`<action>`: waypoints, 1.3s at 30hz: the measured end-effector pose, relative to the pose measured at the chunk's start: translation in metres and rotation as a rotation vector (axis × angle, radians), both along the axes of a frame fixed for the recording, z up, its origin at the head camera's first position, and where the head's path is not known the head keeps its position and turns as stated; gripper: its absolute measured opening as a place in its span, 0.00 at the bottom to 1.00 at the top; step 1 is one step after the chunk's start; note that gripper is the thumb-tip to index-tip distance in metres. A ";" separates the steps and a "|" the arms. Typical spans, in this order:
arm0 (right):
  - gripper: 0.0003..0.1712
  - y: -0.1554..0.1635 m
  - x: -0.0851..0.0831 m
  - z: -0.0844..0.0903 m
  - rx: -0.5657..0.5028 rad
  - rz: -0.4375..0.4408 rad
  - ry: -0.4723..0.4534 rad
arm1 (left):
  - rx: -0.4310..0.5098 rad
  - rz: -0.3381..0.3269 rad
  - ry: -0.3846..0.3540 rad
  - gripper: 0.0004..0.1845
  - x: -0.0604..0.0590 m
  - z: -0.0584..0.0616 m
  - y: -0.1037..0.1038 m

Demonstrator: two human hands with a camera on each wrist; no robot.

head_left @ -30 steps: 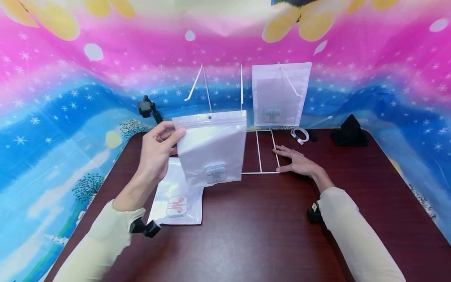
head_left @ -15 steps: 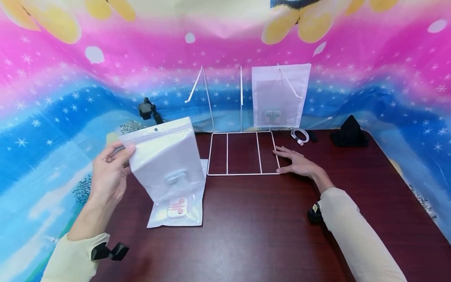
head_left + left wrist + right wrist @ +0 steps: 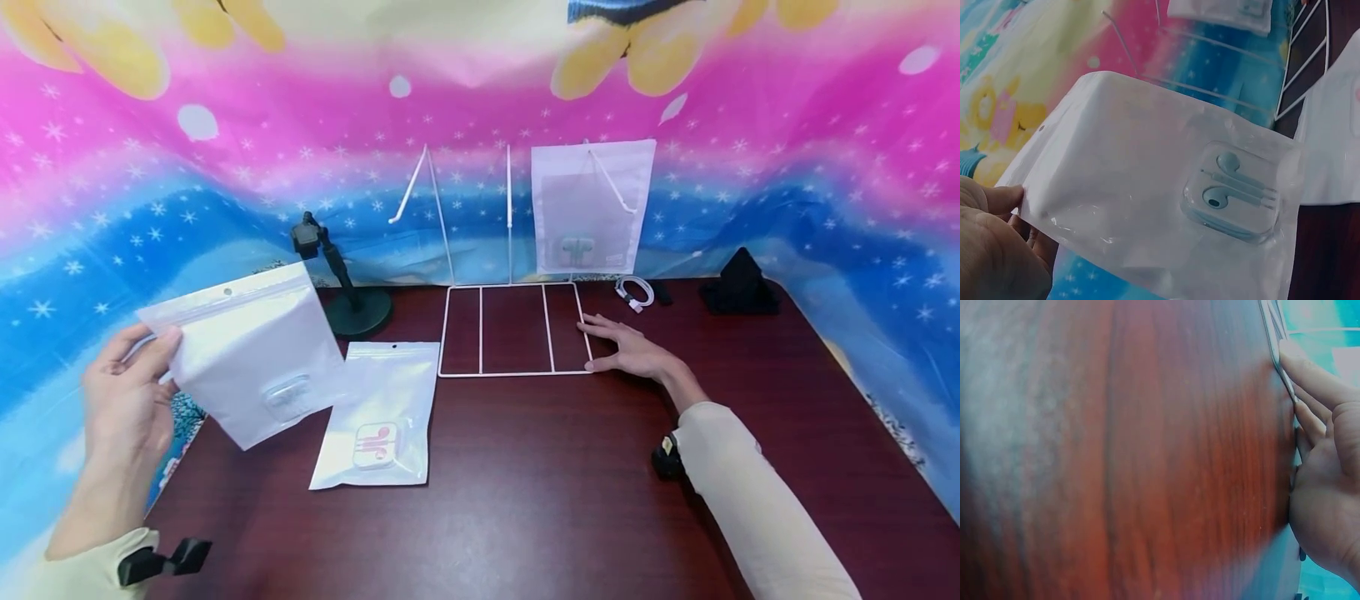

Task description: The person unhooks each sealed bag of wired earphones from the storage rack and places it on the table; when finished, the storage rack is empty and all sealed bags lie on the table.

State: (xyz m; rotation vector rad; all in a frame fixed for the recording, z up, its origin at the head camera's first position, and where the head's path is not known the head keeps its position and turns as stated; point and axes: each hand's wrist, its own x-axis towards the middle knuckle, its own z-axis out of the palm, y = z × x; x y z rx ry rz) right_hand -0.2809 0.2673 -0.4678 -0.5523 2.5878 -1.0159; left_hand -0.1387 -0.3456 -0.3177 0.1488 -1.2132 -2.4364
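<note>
Up front, from the head view, the left hand pinches a white pouch by its top corner and holds it in the air off the table's left edge, tilted so its front faces the person. The right hand lies flat with fingers straight against the right edge of the white wire rack, seemingly to steady it. I count three pouches: one held, one lying flat near the table's left edge, and one hung on the rack's right peg.

At the left wrist, the held pouch shows one blue pair of earphones in a clear case.

At the right wrist, straight fingers touch the rack's wire; the tabletop fills the rest.
</note>
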 end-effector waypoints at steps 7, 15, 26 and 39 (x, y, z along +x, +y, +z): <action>0.50 -0.001 0.000 0.000 0.006 0.000 0.011 | -0.126 0.097 -0.178 0.15 0.011 0.001 -0.024; 0.50 0.001 -0.001 -0.002 0.008 -0.009 0.015 | -0.323 0.007 -0.382 0.12 0.009 -0.006 -0.040; 0.50 0.000 0.002 0.001 0.007 -0.009 0.009 | -0.598 -0.006 -0.659 0.36 -0.019 -0.025 -0.072; 0.49 0.000 0.000 -0.001 0.016 -0.010 0.014 | -0.490 -0.056 -0.652 0.33 -0.057 -0.074 -0.080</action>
